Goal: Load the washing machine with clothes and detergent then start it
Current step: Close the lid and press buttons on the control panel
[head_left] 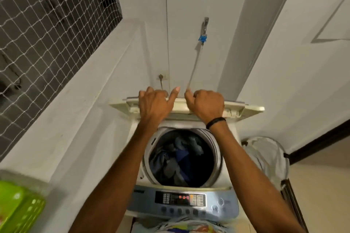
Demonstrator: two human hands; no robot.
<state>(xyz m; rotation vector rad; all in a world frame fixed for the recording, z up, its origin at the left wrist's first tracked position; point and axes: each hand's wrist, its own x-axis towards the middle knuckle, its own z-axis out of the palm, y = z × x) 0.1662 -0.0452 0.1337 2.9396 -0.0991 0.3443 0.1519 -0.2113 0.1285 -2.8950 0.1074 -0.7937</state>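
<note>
Now L hand [154, 103] & R hand [207, 105] grip raised lid [180, 106]; clothes [176, 159] in drum [210, 139]; hose [195, 62] behind lid.

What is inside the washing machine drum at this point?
Grey, blue and dark clothes lie heaped in the drum. They hide its bottom and anything beneath them. The left hand and right hand grip the raised lid.

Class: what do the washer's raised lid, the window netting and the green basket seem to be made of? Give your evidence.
The lid is probably cream moulded plastic, matte and slightly yellowed: it has rounded edges and moulded ribs. The netting looks like thin white cord, perhaps nylon, going by its knotted, slightly uneven mesh. The basket is likely glossy lime-green plastic, with bright highlights and a moulded grid of slots.
</note>
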